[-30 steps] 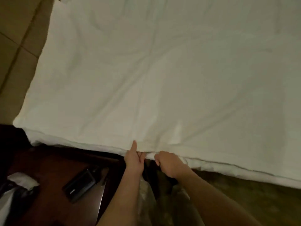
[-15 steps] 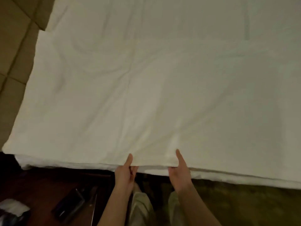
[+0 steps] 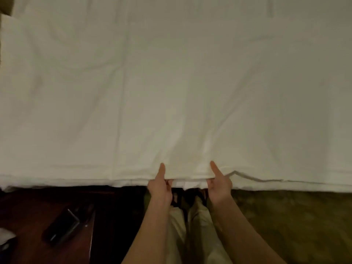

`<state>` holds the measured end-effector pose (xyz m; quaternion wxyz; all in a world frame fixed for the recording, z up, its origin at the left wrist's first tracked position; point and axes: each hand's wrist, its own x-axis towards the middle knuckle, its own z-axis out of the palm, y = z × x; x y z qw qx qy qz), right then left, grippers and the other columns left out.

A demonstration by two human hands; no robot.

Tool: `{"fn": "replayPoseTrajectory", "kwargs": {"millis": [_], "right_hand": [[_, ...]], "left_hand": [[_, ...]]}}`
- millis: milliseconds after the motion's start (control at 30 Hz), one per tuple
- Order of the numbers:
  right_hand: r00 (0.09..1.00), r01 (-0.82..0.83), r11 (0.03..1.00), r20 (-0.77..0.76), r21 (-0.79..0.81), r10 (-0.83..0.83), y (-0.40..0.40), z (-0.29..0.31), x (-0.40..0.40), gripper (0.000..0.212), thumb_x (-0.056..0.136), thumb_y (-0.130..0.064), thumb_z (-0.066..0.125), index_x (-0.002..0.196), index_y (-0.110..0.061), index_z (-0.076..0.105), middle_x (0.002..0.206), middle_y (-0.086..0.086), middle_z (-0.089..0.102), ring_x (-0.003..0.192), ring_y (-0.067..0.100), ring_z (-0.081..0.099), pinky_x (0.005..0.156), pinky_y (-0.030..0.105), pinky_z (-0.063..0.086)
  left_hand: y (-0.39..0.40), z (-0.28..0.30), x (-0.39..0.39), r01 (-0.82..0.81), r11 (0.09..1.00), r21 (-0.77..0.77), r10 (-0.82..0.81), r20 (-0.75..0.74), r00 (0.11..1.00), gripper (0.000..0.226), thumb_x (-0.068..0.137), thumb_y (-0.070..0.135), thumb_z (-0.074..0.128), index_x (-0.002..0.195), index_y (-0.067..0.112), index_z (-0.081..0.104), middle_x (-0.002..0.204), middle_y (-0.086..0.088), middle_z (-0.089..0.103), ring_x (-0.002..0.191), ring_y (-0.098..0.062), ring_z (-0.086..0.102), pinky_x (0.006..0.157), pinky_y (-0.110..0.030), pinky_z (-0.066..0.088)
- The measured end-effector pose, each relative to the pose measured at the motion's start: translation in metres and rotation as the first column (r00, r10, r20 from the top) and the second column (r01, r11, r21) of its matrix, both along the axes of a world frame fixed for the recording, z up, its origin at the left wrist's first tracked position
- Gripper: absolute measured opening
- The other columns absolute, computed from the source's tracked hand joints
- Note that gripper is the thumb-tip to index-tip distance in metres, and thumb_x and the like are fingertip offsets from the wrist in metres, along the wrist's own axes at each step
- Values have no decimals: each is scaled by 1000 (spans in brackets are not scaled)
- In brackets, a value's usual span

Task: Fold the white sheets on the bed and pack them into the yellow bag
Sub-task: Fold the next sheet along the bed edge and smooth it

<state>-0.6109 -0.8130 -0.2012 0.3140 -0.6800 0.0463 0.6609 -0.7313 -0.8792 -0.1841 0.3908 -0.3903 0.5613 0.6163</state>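
A large white sheet [image 3: 171, 82] lies spread flat over the bed and fills most of the view. Its near edge runs along the bed's side. My left hand [image 3: 160, 185] pinches that edge, thumb on top and fingers tucked under the cloth. My right hand [image 3: 219, 184] pinches the same edge a hand's width to the right, thumb on top as well. The edge is lifted slightly between and just right of my hands. More white layers show beneath the edge. The yellow bag is not in view.
A dark wooden bedside table [image 3: 28, 216] stands at lower left with a black device [image 3: 61, 227] and a bit of white paper [image 3: 5, 237] on it. Olive carpet [image 3: 295, 225] lies at lower right. My legs stand between my arms.
My hands have spread apart along the sheet's edge, and my right hand changed from a curled fist to a thumb-on-top pinch. The view has shifted right and closer over the bed.
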Motion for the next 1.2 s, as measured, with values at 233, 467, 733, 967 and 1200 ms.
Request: {"fn": "replayPoseTrajectory", "kwargs": {"millis": [233, 467, 733, 967, 1200], "right_hand": [[999, 38, 987, -33, -153, -43, -2, -1, 23, 43, 92, -5, 61, 133, 1, 49, 132, 19, 54, 87, 20, 59, 83, 28, 51], [967, 253, 967, 17, -10, -253, 46, -1, 57, 60, 83, -27, 73, 136, -10, 50, 130, 9, 58, 109, 26, 59, 82, 35, 52], [992, 94, 994, -78, -63, -99, 42, 0, 100, 53, 84, -1, 69, 133, 0, 50, 126, 17, 59, 93, 21, 61, 81, 29, 53], [933, 360, 931, -22, 58, -359, 122, 10, 195, 56, 79, -10, 78, 130, -12, 55, 120, 9, 64, 104, 24, 62, 91, 39, 54], [997, 64, 993, -37, -101, -68, 133, 9, 280, 34, 86, 4, 65, 119, 2, 56, 107, 19, 64, 81, 24, 61, 70, 33, 53]], "left_hand": [[-1, -1, 8, 16, 1000, -9, -16, 29, 999, 23, 94, 17, 60, 115, 6, 62, 101, -7, 67, 83, -18, 63, 54, -23, 57], [53, -10, 91, 291, 943, 164, -318, 181, 931, 48, 82, 20, 75, 125, 6, 59, 113, -11, 67, 95, -25, 66, 70, -28, 59], [52, -26, 117, 239, 968, -78, -236, 51, 971, 42, 90, 19, 67, 125, -1, 56, 120, -12, 64, 99, -24, 63, 82, -37, 56], [94, -10, 216, 333, 937, 110, -346, 136, 928, 20, 91, 19, 64, 108, 9, 63, 106, -4, 66, 100, -18, 61, 97, -32, 48], [123, -35, 286, 564, 824, 58, -566, 120, 815, 13, 97, 41, 49, 87, 34, 46, 94, 14, 53, 78, 4, 60, 88, -15, 47]]}}
